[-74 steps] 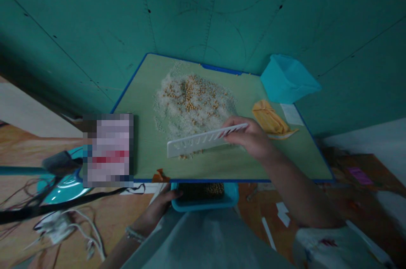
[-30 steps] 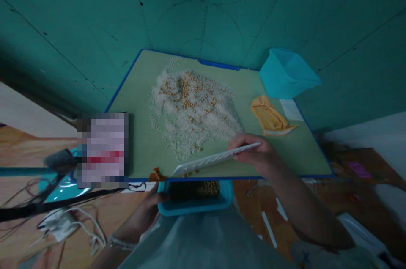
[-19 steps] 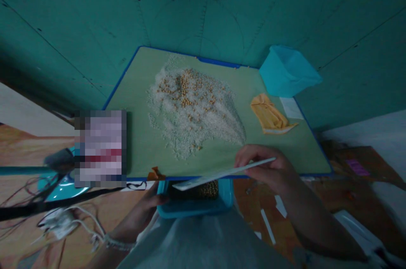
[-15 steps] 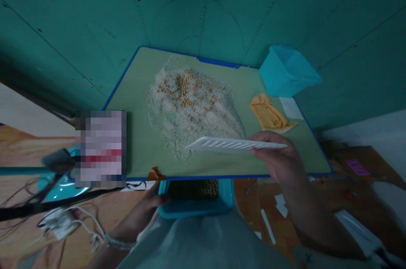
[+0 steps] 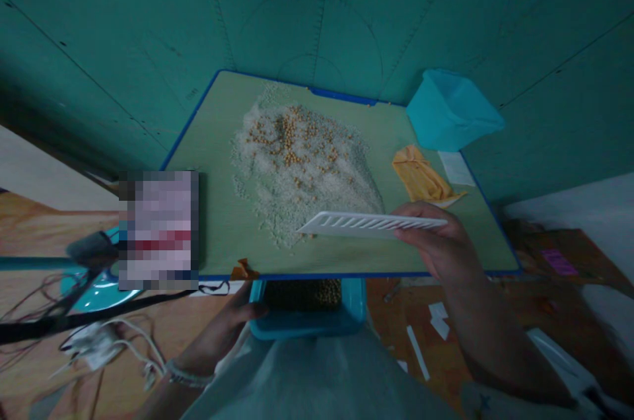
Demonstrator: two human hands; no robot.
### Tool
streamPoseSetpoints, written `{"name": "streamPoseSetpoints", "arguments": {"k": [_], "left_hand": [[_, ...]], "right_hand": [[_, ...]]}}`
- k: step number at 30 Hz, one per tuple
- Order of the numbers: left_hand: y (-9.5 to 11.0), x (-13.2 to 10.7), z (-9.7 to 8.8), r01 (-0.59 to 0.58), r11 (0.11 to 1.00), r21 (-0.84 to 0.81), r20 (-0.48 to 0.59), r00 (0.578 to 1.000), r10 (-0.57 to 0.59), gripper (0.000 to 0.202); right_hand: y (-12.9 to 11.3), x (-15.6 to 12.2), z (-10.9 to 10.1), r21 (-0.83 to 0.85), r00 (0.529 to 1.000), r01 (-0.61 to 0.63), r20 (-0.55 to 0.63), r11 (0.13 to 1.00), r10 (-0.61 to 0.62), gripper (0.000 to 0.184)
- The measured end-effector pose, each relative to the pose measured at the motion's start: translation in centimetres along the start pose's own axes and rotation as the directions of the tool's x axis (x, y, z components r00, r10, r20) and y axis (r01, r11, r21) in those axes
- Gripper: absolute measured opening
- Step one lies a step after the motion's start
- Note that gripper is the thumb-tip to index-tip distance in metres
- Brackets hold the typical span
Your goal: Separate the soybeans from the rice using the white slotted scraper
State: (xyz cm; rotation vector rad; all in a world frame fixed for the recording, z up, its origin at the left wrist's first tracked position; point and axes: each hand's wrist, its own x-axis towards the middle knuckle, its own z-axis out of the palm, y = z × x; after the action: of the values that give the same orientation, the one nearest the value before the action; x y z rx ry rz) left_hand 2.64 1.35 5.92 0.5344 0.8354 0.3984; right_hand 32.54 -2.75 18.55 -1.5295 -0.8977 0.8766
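My right hand grips the right end of a white slotted plastic board, held nearly edge-on over the near part of the table. Behind it spreads a pile of white rice-like grains, with yellowish round beans scattered mostly on its far half. One or two beans lie by the board's left tip. At the table's near edge, my left hand is closed on the left rim of a blue plastic basin on my lap. Dark and pale beans or grains fill part of this basin; the left fingers are partly hidden.
A greenish blue-edged table stands against a green wall. A turquoise bin, a yellow cloth and a white paper are on its right. Left are a pixelated box and a black stand arm; cables lie below.
The white slotted board has shifted slightly right and tilted a little, with one or two beans now visible by its left tip. My left hand stays at the basin.
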Motion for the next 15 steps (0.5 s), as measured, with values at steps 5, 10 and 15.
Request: {"name": "streamPoseSetpoints", "arguments": {"k": [5,10,15], "left_hand": [[0.28,-0.30,0.50,0.019,0.999,-0.035,0.003,1.000,-0.019,0.053],[0.32,-0.31,0.68,0.022,0.998,-0.064,0.024,1.000,-0.020,0.050],[0.16,-0.06,0.52,0.020,0.997,-0.072,0.016,1.000,-0.019,0.049]], "right_hand": [[-0.19,-0.09,-0.17,-0.016,1.000,-0.028,-0.006,0.999,0.028,0.010],[-0.18,-0.31,-0.19,-0.056,0.998,-0.048,0.044,0.997,0.050,0.006],[-0.20,-0.88,-0.17,-0.032,0.997,-0.047,0.057,0.998,0.049,0.009]]}}
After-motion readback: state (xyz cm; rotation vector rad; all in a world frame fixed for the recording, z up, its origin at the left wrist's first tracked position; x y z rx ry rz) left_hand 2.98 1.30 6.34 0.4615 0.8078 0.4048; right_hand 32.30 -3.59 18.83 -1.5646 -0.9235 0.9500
